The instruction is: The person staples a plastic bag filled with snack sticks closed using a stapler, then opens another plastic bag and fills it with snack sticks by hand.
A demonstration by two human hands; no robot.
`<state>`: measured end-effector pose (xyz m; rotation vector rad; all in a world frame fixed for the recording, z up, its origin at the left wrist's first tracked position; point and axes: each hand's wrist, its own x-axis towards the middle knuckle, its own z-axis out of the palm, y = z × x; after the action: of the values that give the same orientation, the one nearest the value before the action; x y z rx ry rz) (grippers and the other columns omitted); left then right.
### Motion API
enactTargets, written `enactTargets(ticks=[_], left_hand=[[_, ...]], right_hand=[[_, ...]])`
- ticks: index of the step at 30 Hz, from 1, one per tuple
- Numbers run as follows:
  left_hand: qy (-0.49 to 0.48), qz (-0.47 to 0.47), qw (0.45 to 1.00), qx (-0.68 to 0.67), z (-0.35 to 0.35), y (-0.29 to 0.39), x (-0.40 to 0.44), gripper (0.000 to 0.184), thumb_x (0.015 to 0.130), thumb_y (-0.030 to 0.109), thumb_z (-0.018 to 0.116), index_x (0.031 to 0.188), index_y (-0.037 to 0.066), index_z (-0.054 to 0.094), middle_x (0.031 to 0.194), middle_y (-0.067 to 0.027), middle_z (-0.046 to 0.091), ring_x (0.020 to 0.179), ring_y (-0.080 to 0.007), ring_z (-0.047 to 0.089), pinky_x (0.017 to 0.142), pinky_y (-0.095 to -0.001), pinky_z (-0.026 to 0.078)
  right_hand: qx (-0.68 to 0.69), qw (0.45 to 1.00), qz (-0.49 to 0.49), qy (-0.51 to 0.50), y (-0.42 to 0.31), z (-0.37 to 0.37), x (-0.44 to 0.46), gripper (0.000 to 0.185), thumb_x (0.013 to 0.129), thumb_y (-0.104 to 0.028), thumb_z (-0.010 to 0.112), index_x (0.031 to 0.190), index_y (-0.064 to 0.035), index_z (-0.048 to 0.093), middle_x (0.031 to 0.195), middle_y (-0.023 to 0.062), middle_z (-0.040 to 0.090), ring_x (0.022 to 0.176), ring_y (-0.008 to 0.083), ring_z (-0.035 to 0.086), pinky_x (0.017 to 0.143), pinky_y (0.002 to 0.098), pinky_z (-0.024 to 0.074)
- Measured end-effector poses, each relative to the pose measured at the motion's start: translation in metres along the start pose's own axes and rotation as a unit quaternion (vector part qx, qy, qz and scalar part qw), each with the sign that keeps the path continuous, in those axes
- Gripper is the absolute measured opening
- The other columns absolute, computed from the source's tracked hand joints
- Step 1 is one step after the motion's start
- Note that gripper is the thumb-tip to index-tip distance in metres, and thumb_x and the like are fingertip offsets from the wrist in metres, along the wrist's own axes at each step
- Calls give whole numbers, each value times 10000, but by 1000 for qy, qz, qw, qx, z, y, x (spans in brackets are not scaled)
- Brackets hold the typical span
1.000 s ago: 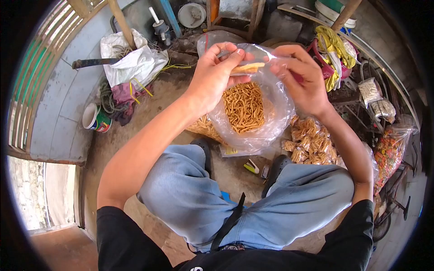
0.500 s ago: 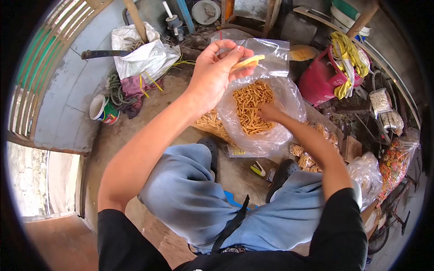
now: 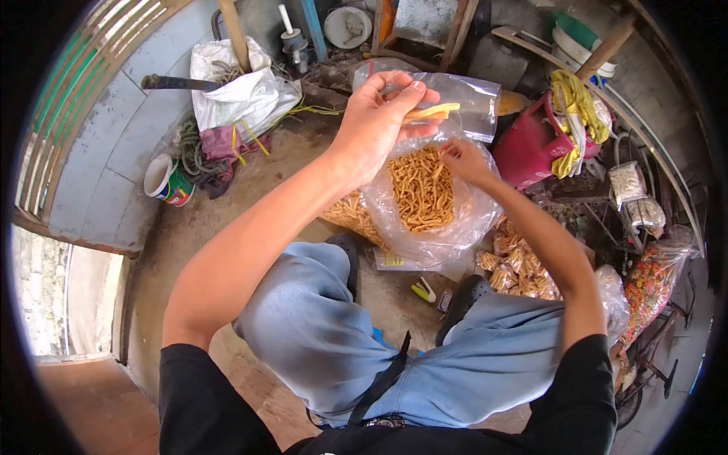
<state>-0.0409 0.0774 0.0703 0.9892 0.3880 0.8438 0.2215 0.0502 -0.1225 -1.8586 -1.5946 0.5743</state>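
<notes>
My left hand [image 3: 383, 121] is raised above the snacks, its fingers closed on a few pale yellow snack sticks [image 3: 432, 112]. A flat clear plastic bag [image 3: 476, 102] shows just behind those fingers; whether they also grip it, I cannot tell. Below lies a large open plastic bag [image 3: 474, 227] filled with brown fried snack sticks [image 3: 421, 189]. My right hand [image 3: 466, 161] hovers over its upper right part with curled fingers; anything small between them is hidden. Another bag of paler snack sticks [image 3: 353, 216] lies against the left side.
Several small packed snack bags [image 3: 519, 262] lie at the right, near a bag of colourful snacks [image 3: 656, 277]. A green stapler [image 3: 423, 290] rests by my foot. A red bin [image 3: 527, 144] stands behind, a white sack [image 3: 246, 95] and a paint bucket [image 3: 168, 180] at left.
My right hand has come up out of the brown snack sticks towards the bag's upper right edge. My left hand has shifted slightly right, still holding the yellow sticks.
</notes>
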Motion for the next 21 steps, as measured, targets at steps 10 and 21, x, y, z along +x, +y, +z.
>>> enactTargets(ticks=[10,21], left_hand=[[-21,-19,999,-21,18,-2,-3,80,926,144,576,966,96,528,960,-92,656,840,-229,674,693,-327,583],[-40,-43,998,-19,35,-6,-9,96,942,184,553,986,103,526,977,-88,647,871,-228,669,697,-330,582]], right_hand=[[262,941,-81,199,-183,-188,-86,156,883,-174,653,954,-58,576,738,-21,582,597,34,509,489,172,376],[214,941,-176,194,-215,-172,-153,155,828,5,682,970,5,620,818,9,652,748,30,577,648,175,447]])
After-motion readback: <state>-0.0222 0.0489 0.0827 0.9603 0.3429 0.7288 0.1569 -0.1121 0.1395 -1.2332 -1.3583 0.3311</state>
